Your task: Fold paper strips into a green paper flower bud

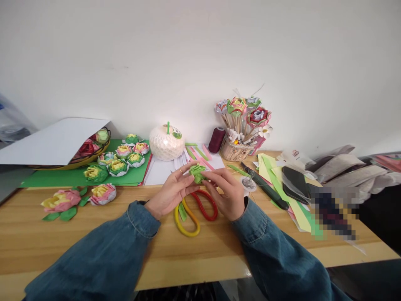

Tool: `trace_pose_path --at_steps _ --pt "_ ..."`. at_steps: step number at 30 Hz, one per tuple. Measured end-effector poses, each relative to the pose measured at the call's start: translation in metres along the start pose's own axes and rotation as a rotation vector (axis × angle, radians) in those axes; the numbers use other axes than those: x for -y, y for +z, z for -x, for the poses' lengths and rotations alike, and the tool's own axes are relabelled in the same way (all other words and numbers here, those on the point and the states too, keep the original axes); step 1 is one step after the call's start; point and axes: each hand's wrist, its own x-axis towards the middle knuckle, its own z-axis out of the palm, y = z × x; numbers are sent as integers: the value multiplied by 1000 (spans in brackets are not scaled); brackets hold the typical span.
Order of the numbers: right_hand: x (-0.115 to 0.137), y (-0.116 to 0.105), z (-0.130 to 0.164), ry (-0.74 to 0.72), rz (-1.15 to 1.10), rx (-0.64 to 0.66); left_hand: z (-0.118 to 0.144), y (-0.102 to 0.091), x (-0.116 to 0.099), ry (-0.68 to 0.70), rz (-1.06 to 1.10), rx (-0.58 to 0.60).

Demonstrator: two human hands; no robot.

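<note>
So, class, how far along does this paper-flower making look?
Done: finished paper flowers sit on the green sheet, more on sticks in the basket. In hand: left hand and right hand pinch a green folded piece. Left: loose paper strips remain unfolded.

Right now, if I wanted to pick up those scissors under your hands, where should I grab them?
Probably by the handle loops. The scissors lie flat on the table, yellow and red loops pointing toward the near edge and uncovered. Their blades hide under the left hand and right hand, so come from the near side.
</note>
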Motion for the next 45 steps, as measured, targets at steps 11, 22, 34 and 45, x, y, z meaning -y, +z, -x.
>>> trace_pose_path --at_steps 11,22,34,45 --pt "10 -12 -8 138 -144 -55 1 -4 0 -33 -31 12" --pt "6 -12 -11 333 -269 16 1 1 -2 27 -96 -5" --pt "-1 -7 -11 420 -266 105 -1 2 -2 108 -137 -29" --pt "0 -7 -10 363 -276 95 -4 -1 0 193 -274 -91"
